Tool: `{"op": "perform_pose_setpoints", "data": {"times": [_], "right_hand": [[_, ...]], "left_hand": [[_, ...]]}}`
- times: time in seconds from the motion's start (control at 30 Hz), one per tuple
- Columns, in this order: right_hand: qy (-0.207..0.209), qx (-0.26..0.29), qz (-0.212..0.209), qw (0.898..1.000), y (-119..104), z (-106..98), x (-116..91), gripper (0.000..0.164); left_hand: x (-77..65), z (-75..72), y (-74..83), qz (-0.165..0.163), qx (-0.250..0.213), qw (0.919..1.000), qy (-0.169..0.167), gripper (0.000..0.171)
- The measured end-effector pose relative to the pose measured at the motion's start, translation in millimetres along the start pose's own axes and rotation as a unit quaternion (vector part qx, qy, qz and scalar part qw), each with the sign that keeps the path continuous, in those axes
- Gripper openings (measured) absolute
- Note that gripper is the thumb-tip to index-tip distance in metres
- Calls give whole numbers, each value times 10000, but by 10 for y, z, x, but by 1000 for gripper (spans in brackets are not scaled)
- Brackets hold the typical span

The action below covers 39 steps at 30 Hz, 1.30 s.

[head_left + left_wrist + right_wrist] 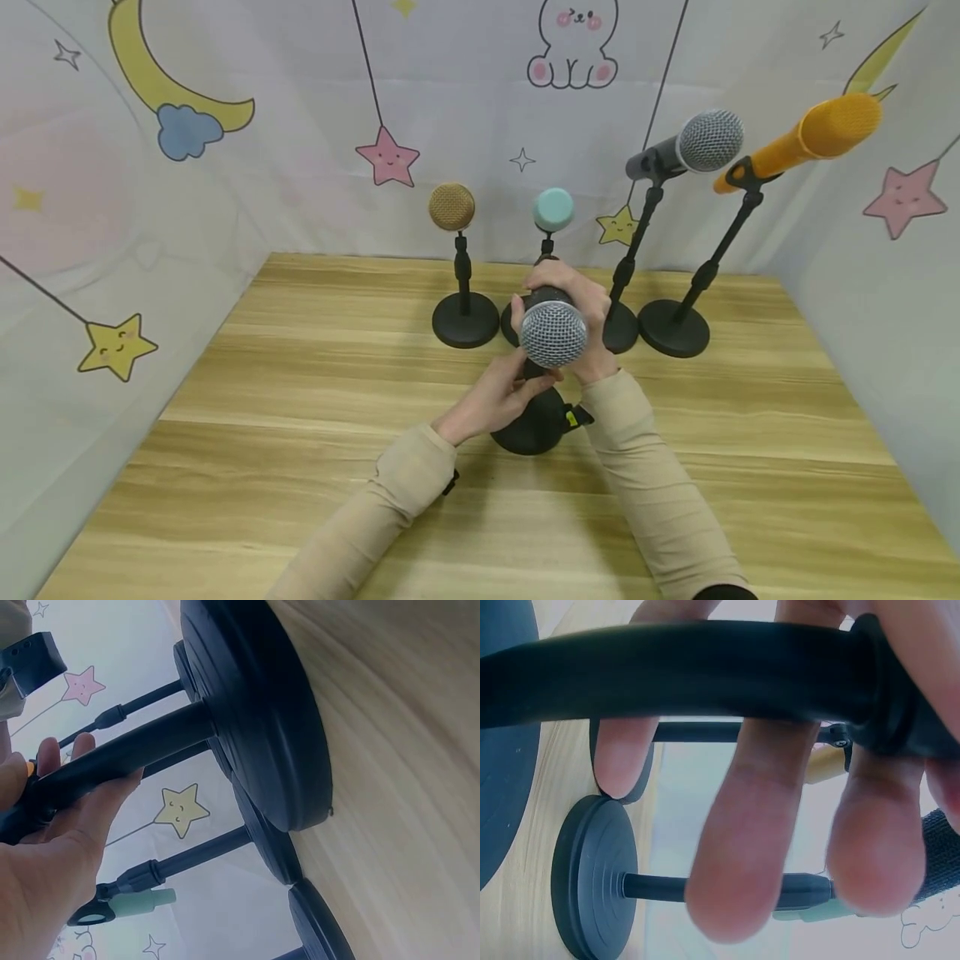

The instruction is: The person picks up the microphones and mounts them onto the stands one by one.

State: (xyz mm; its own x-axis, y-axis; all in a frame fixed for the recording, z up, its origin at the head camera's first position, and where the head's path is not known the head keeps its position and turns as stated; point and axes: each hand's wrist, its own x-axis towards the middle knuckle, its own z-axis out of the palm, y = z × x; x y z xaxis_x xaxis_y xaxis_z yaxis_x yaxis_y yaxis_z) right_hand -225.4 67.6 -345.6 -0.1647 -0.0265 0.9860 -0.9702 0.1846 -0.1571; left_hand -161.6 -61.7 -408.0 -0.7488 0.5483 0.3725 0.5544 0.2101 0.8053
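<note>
A microphone with a silver mesh head and a dark body points toward me, above a black desk stand. My right hand grips its body from above, behind the mesh. Lower down, my left hand holds the upper part of the stand's pole, thumb on one side and fingers on the other. Fingers pass behind that pole in the right wrist view. The stand's round base stands on the wooden table. Hands and mesh hide the clip, so I cannot tell how the microphone sits in it.
Behind stand more microphones on black stands: a gold one, a mint one, a grey one with silver mesh and an orange one. A printed white curtain surrounds the wooden table.
</note>
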Motion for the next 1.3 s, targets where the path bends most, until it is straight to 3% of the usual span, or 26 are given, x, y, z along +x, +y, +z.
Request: {"op": "perform_pose_setpoints", "data": {"times": [0.37,0.7,1.03,1.1,1.17,1.23,1.3], "right_hand": [[111,15,-266,9996,-14,-6,-2,18],[127,-15,8,9999,-13,-25,-14,23],[-105,21,81,9999,-17,-47,-2,18],[-176,-22,98,9998,-17,-46,-9,20],[-277,51,135,9995,-20,-46,-22,21],[-408,151,209,9988,-23,-49,-38,23],[-569,269,320,9975,-25,-51,-55,28]], "left_hand": [[2,17,-8,6,95,9999,87,26],[6,26,7,-136,-87,9999,13,34],[18,38,12,-309,-162,9993,117,28],[1,35,20,-340,-356,9983,301,38],[-19,25,41,-270,-615,9950,734,48],[-26,-6,91,115,-714,9880,1362,60],[5,-55,166,739,-586,9757,1980,67]]}}
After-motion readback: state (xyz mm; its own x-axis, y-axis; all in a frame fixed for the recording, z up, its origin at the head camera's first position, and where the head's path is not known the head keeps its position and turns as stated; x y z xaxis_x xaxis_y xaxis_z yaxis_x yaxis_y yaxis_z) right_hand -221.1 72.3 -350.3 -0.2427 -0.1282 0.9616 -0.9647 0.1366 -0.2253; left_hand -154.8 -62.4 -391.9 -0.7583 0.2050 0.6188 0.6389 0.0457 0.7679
